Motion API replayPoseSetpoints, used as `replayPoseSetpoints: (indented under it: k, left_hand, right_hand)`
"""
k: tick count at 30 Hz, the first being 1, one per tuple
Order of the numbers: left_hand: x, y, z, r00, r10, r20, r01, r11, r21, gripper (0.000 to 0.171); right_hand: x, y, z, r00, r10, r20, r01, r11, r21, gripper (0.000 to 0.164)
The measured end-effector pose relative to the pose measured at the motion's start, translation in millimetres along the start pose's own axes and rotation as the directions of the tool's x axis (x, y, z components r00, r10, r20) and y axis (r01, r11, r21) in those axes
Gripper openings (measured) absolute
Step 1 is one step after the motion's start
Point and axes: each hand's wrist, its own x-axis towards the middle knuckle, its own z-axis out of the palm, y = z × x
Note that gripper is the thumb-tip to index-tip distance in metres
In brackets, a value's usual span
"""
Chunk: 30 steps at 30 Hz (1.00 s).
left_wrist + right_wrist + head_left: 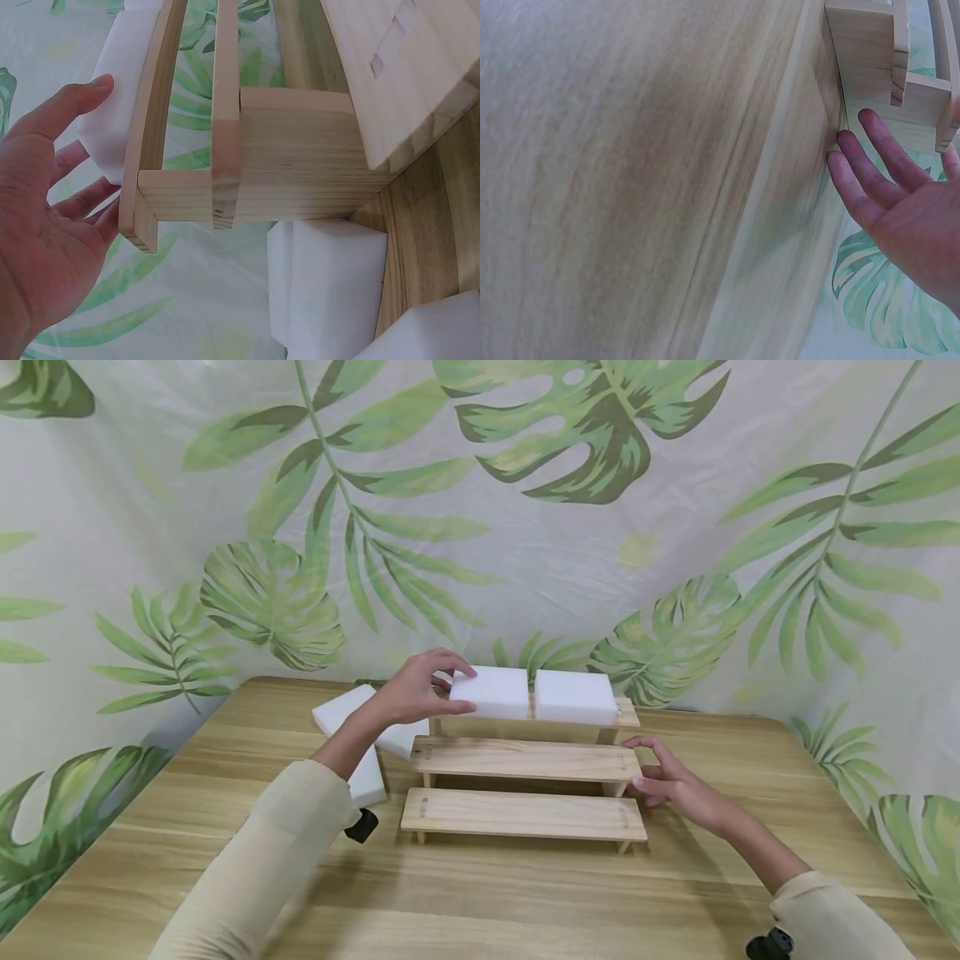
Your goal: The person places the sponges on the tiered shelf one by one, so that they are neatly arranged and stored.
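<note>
A three-step wooden stand (525,814) is set on the table. Two white foam blocks lie side by side on its top step. My left hand (408,693) holds the left foam block (495,687) at its left end; in the left wrist view the thumb lies on the block's face and other fingers reach behind it. The right foam block (576,695) sits just beside it with a narrow gap. My right hand (686,793) is at the right end of the middle step (528,758), fingertips right at its edge and fingers loosely bent; the right wrist view shows three fingers extended.
More white foam blocks (367,777) lie on the table left of the stand, partly hidden by the left forearm. Behind the wooden table (525,902) hangs a leaf-patterned cloth (540,568), close to the stand's back.
</note>
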Motion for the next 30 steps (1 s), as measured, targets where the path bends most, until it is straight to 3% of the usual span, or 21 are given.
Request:
replayPoseSetpoints:
  k: [18,30]
  left_hand:
    - [0.9,-1.5,-1.5,1.000,0.016,0.015,-0.016,1.000,0.011,0.044]
    - [0.4,-0.3,-1.5,1.000,-0.006,0.023,0.006,1.000,0.001,0.045]
  right_hand:
    - [-0.2,0.6,-0.2,1.000,-0.009,0.007,0.009,1.000,0.007,0.052]
    - [0.3,1.9,-0.6,0.999,-0.028,0.017,0.027,0.999,0.019,0.052]
